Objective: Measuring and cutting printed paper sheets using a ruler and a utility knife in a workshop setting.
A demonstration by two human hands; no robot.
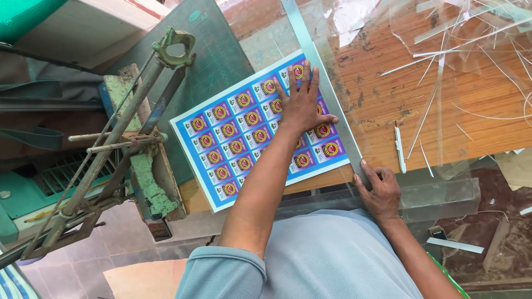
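A printed sheet with a blue border and rows of small round red-and-yellow badges lies on a dark green cutting mat. My left hand presses flat on the sheet's right part, fingers spread. A long metal ruler runs along the sheet's right edge. My right hand rests at the ruler's near end by the table edge, fingers touching it; I cannot tell whether it grips anything.
An old green lever paper cutter stands at the left. The orange wooden table at the right carries thin paper offcuts, a clear plastic sheet and a white pen-like tool. Tiled floor below.
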